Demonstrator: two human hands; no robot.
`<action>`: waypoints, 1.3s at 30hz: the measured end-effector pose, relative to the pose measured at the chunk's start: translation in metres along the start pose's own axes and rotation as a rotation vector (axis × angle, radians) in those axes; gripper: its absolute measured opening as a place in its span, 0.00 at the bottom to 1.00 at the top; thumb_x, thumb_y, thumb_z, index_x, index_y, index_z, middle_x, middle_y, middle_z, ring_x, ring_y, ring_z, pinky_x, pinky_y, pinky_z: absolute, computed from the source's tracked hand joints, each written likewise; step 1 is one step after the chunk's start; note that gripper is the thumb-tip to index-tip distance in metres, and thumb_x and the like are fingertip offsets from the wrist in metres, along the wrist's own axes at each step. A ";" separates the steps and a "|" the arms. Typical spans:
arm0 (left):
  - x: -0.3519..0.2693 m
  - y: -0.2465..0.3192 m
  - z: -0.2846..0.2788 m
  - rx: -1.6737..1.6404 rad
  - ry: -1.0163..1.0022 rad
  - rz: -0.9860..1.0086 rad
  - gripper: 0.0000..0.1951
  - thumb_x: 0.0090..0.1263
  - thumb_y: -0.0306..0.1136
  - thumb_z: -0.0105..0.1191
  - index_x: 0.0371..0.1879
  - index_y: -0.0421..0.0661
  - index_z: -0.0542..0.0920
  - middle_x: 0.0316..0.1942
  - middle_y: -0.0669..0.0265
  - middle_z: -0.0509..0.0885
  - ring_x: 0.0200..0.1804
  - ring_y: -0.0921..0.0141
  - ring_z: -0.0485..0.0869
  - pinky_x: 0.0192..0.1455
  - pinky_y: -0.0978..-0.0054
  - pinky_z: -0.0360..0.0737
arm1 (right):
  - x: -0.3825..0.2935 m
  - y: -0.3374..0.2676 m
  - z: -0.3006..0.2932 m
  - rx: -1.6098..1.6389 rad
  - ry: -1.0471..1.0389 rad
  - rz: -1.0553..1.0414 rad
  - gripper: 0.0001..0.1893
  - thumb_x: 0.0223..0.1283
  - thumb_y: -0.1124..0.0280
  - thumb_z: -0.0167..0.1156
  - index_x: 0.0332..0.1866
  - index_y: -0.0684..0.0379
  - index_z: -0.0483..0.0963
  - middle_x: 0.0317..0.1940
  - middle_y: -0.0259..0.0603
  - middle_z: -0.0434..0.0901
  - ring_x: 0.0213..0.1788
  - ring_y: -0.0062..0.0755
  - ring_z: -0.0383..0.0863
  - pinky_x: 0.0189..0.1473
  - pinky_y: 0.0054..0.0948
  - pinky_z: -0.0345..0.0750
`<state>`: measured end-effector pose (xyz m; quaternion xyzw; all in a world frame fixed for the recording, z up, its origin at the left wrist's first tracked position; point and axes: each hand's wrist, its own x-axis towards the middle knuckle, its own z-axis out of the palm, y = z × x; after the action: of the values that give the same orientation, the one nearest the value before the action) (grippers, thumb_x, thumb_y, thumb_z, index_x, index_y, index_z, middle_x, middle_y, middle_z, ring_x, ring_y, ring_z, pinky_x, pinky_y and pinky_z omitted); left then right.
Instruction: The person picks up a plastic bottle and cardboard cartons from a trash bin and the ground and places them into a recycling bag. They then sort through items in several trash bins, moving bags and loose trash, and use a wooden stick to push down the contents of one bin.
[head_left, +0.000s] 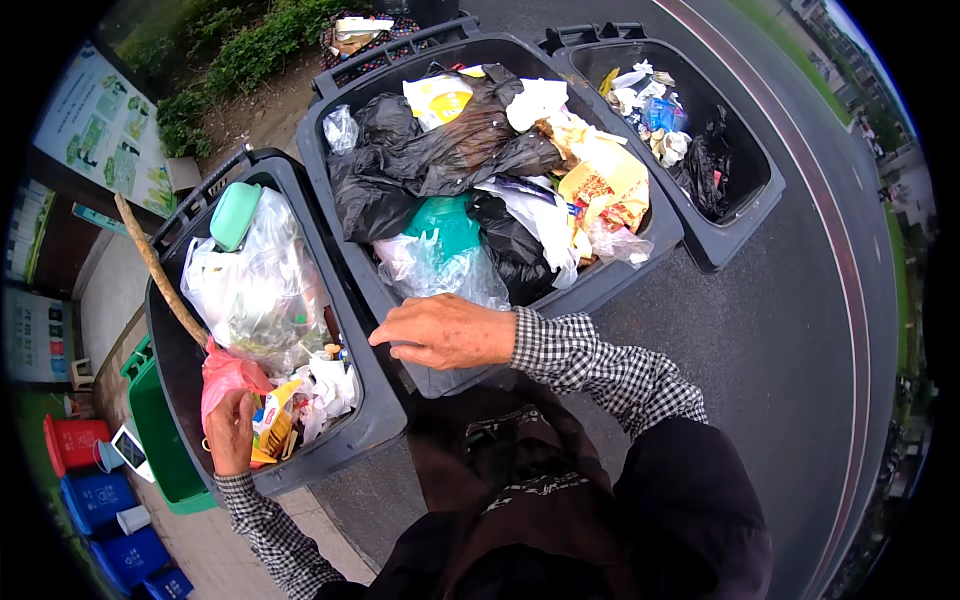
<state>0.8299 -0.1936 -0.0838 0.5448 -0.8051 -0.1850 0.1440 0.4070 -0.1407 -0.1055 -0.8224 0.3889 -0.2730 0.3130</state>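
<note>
Inside the left grey wheeled bin (381, 420), my left hand (230, 433) has its fingers curled on a red plastic bag (229, 373). Beside it lie a yellow printed wrapper (276, 416) and crumpled white tissues (330, 384). A clear plastic bag of refuse (255, 285) fills the bin's far part, topped by a mint-green plastic container (235, 216). A wooden stick (159, 274) leans out over the left rim. My right hand (450, 331) is above the near left corner of the middle grey bin (600, 289), index finger and thumb apart, holding nothing.
Black bags (450, 150), a teal bag (448, 225) and food-stained paper (604, 176) heap the middle bin. A third grey bin (739, 236) stands at the right by the road (750, 360). Leftward are a green bin (169, 442), red bin (75, 444) and blue bins (97, 501).
</note>
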 end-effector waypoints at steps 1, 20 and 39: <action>0.024 0.017 0.004 -0.055 -0.033 0.016 0.10 0.78 0.31 0.59 0.46 0.35 0.84 0.36 0.56 0.89 0.37 0.65 0.88 0.41 0.70 0.81 | -0.027 0.004 -0.015 -0.004 0.103 0.023 0.16 0.70 0.67 0.62 0.60 0.57 0.78 0.49 0.45 0.84 0.54 0.47 0.84 0.57 0.45 0.81; 0.263 0.497 0.200 -0.176 -0.438 0.495 0.12 0.74 0.27 0.61 0.54 0.37 0.84 0.40 0.54 0.89 0.43 0.63 0.90 0.47 0.69 0.84 | -0.530 0.348 -0.406 -0.529 0.824 1.233 0.42 0.60 0.46 0.72 0.68 0.70 0.70 0.60 0.62 0.80 0.66 0.52 0.81 0.67 0.45 0.78; 0.277 0.629 0.313 -0.356 -0.445 0.217 0.15 0.68 0.22 0.67 0.53 0.40 0.84 0.43 0.54 0.89 0.43 0.56 0.89 0.47 0.66 0.85 | -0.502 0.576 -0.393 -0.188 -0.052 1.825 0.59 0.49 0.46 0.79 0.79 0.69 0.54 0.73 0.54 0.73 0.74 0.47 0.75 0.74 0.42 0.72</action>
<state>0.0744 -0.1945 -0.0678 0.3677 -0.8254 -0.4215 0.0762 -0.4105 -0.1413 -0.3706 -0.2242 0.9009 0.1312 0.3477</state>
